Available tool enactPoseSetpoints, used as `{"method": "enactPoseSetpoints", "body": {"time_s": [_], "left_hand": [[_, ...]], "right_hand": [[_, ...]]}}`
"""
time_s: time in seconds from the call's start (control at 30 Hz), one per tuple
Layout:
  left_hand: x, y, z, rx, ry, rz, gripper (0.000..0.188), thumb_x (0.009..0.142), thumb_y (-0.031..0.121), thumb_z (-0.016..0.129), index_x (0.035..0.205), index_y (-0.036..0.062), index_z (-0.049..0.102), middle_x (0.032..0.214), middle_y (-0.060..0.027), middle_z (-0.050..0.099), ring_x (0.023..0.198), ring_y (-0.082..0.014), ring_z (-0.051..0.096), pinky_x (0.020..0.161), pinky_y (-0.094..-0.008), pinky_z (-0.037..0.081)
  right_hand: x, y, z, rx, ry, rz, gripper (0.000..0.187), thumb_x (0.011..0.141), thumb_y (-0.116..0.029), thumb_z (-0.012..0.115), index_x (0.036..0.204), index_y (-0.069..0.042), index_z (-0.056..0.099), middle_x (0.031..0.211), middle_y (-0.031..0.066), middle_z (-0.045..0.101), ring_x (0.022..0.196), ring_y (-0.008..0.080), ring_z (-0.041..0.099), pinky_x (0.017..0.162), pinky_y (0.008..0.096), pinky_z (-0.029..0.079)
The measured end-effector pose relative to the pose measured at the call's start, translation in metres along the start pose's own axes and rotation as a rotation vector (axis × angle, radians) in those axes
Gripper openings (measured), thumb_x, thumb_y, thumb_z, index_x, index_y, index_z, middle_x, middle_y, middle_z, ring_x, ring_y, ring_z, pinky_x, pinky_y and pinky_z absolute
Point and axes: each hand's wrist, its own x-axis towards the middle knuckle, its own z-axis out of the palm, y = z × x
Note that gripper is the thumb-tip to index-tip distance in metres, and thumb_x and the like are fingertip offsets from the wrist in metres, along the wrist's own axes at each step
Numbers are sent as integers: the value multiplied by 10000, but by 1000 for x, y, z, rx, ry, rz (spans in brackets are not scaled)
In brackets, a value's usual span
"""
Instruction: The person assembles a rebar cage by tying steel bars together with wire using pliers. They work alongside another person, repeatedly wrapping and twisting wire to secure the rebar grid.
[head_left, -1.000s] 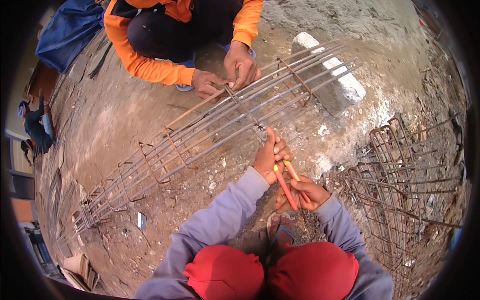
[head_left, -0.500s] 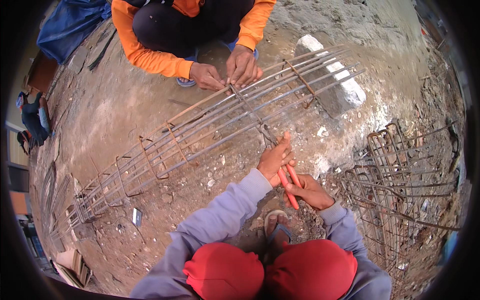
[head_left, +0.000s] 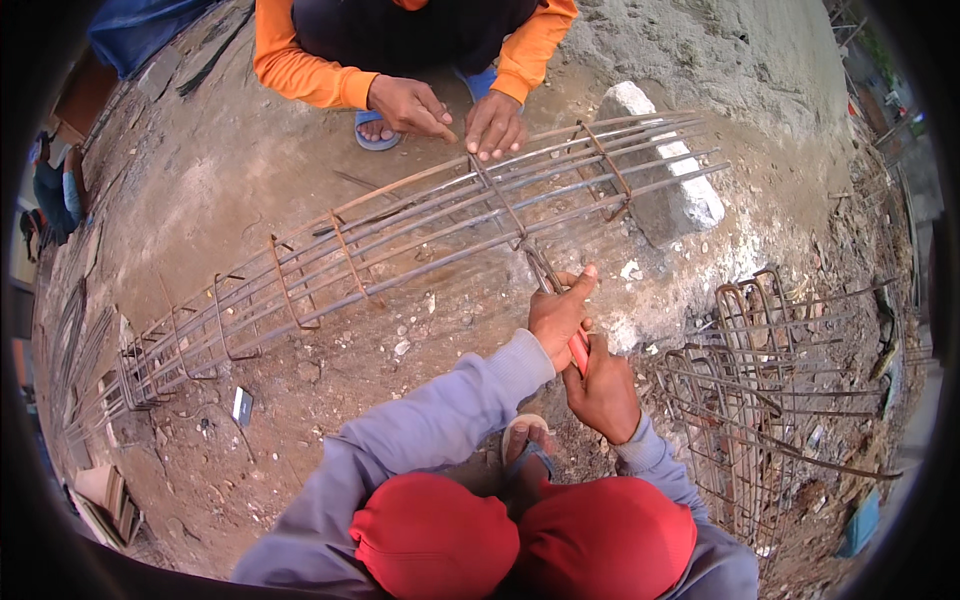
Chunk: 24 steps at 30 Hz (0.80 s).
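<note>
Pliers [head_left: 543,270], clenched in left hand [head_left: 557,318] and right hand [head_left: 606,390], seemingly bend a stirrup [head_left: 497,194] at the cage's [head_left: 450,236] near edge; next needs leverage.

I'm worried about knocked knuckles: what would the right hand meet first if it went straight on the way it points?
Most likely the left hand, just ahead on the same red-handled tool that the right hand grips. Depth is hard to judge here, so whether the two touch is unclear.
</note>
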Motion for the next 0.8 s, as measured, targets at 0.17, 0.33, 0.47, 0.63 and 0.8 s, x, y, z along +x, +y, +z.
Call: {"method": "enactPoseSetpoints", "body": {"time_s": [0.17, 0.33, 0.47, 0.63, 0.8], "left_hand": [[26, -6, -47, -688, -1006, -267, 369, 984, 466, 645, 977, 99, 611, 729, 23, 495, 609, -105, 503, 704, -302, 512], [-4, 4, -29, -46, -205, 20, 474, 959, 434, 727, 1217, 64, 582, 872, -15, 583, 769, -121, 596, 719, -309, 543], [-17, 11, -7, 79, -9, 93, 436, 914, 397, 798, 1073, 34, 618, 889, -50, 614, 747, -130, 603, 646, -313, 552], [19, 8, -29, -308, -465, -277, 318, 919, 379, 791, 889, 113, 621, 672, 51, 542, 566, -78, 537, 670, -281, 515], [35, 2, -44, -652, -957, -397, 191, 949, 255, 696, 849, 110, 622, 586, 119, 518, 479, -16, 509, 639, -261, 524]], "right_hand": [[-4, 25, -3, 1019, -405, 247, 410, 1052, -301, 587, 1294, 23, 520, 875, 131, 661, 719, 236, 683, 614, 390, 555], [-12, 8, 7, 984, -174, 366, 154, 1076, -160, 528, 1145, -23, 536, 723, 7, 486, 523, 158, 415, 491, 310, 423], [-8, 21, 18, -735, 575, -180, 340, 914, -247, 757, 1048, -27, 534, 678, 96, 613, 527, 233, 605, 514, 377, 479], [-20, 5, -2, -292, 236, -229, 539, 898, -284, 779, 1268, 13, 521, 1021, 212, 702, 845, 310, 748, 690, 428, 593], [4, 61, -12, 1374, -639, 32, 632, 991, -358, 674, 1434, 1, 402, 1115, 250, 667, 946, 351, 731, 786, 450, 618]]}}
